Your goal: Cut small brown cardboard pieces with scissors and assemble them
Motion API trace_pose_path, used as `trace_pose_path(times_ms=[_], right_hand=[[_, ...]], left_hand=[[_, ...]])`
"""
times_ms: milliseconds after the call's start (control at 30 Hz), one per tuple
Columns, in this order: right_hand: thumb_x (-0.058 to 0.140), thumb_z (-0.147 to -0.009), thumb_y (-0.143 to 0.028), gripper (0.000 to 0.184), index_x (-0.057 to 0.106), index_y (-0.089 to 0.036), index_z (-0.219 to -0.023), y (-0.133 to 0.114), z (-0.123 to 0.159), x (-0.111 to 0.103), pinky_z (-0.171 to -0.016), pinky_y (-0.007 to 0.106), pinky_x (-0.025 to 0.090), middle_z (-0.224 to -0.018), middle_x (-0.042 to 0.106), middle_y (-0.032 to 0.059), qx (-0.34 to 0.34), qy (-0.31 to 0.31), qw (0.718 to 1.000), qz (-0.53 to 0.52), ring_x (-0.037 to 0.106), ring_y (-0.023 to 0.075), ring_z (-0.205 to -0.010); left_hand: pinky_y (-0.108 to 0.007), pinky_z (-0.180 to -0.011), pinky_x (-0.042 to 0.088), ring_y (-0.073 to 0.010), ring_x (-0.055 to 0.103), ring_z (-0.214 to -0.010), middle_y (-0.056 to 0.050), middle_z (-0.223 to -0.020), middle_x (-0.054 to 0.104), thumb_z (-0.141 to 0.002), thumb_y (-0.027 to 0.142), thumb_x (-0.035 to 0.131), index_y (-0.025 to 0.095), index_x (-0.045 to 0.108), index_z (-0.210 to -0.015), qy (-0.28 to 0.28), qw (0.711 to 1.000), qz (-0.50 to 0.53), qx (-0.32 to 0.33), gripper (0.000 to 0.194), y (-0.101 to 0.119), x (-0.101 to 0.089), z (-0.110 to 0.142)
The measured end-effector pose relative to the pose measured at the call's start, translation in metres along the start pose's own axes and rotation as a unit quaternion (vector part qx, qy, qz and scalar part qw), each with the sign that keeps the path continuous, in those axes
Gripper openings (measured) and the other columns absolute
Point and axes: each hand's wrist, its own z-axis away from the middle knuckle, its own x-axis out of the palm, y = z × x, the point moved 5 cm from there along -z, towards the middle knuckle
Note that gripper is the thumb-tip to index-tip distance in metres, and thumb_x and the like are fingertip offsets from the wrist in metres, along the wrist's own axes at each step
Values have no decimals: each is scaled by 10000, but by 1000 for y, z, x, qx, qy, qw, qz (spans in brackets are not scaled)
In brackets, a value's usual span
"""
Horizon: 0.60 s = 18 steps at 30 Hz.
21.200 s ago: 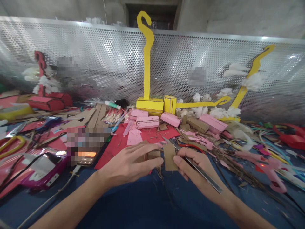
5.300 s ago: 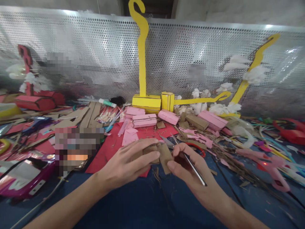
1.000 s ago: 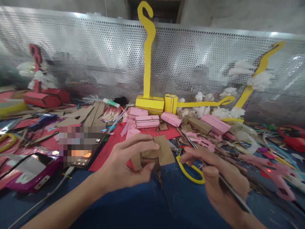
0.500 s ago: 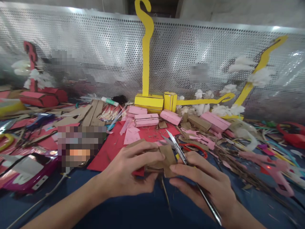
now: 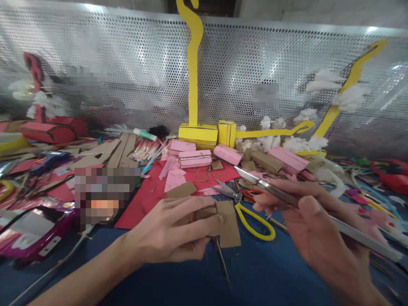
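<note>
My left hand (image 5: 178, 225) is closed on a small brown cardboard box (image 5: 205, 214), its fingers covering much of it. From the box's right side a flat cardboard flap (image 5: 228, 223) sticks out. My right hand (image 5: 321, 229) grips a silver craft knife (image 5: 280, 193), blade pointing up and left, apart from the cardboard. Between the hands lie scissors with one yellow handle (image 5: 256, 225) and one red handle. A red sheet (image 5: 140, 208) and a loose cardboard piece (image 5: 181, 190) lie just beyond my left hand.
Pink paper-covered blocks (image 5: 195, 159) and a yellow block with a tall hook-topped strip (image 5: 193, 85) stand behind, before a perforated metal panel (image 5: 134, 80). A phone (image 5: 105, 208) and a purple device (image 5: 41, 233) lie left. Paper scraps and cotton tufts (image 5: 296, 144) are at right.
Half a second ago my right fingers touched the cardboard flap; now that hand has drawn away to the right with the knife. The yellow scissor handle is uncovered. My left hand keeps its hold.
</note>
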Motion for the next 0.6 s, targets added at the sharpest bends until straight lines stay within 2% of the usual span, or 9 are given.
trace_pose_path(times_ms=[100,200,367,500,600], right_hand=[[690,-949,-413,192,763,-278,-1064,-2,-1,0,-739,321,634,-840,804,33,69,16,997,-44,764,209,-759],[760,-890,-401,137,743,-280,-952,3,-3,0,-676,311,643,-754,793,16,115,18,989,-96,751,204,-682],[702,-927,-363,142,737,-247,-851,9,-7,2,-545,289,615,-698,753,29,109,-71,986,-107,723,204,-612],[723,-910,-406,166,758,-256,-848,8,-5,4,-479,223,555,-613,696,6,161,-30,981,-100,663,159,-530],[784,-854,-470,204,787,-267,-838,4,-6,7,-491,209,563,-591,692,-1,183,-24,975,-124,664,144,-514]], left_hand=[[-299,-664,635,-207,751,-950,-111,-1189,706,-815,115,651,204,657,-1180,-1,1000,-8,-2,376,1,1,0],[-298,-637,630,-209,751,-945,-122,-1198,699,-810,100,641,204,662,-1171,-1,1000,-9,-3,376,2,1,0],[-313,-685,648,-230,732,-1060,-160,-1368,637,-791,95,624,203,677,-1163,-5,1000,-11,1,391,2,1,1],[-303,-757,656,-202,736,-1043,-120,-1334,679,-786,84,624,191,694,-1153,2,1000,9,16,388,3,2,1],[-305,-783,658,-195,740,-1029,-108,-1315,685,-781,74,611,191,704,-1142,12,999,22,22,390,3,2,1]])
